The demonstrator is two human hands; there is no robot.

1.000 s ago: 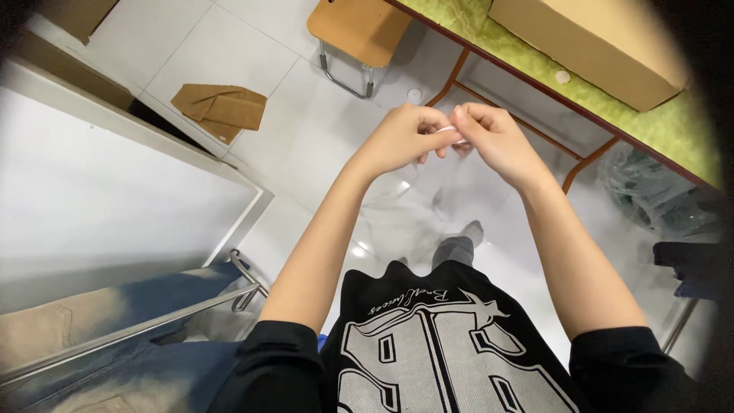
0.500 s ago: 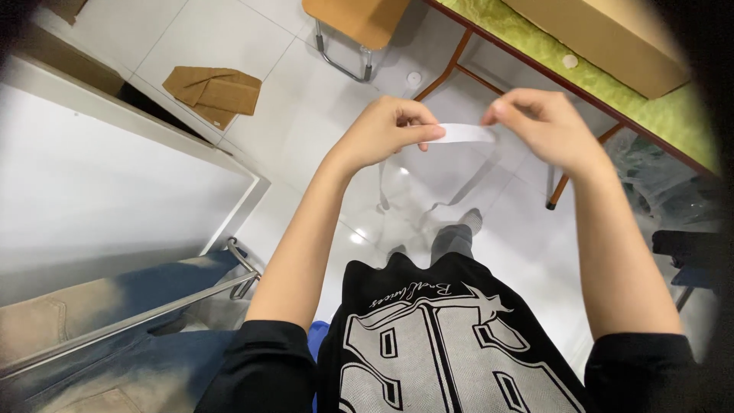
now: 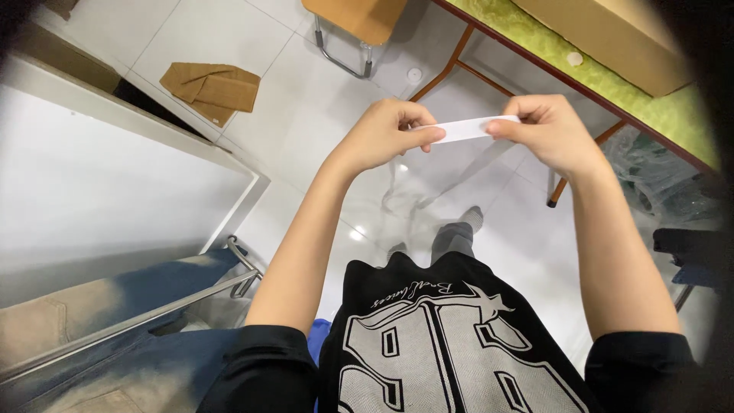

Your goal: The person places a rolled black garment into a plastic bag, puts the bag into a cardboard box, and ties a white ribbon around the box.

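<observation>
While stretched level, white strip (image 3: 468, 128) spans both grips | left hand (image 3: 382, 136), right hand (image 3: 552, 131) pinching its ends

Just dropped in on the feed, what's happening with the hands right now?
A person standing over a white tiled floor holds a narrow white strip, tape or paper, stretched level between both hands. The left hand pinches one end, the right hand the other, each in a fingertip grip. A flattened brown cardboard piece lies on the floor, and a green-topped table stands to the right.
</observation>
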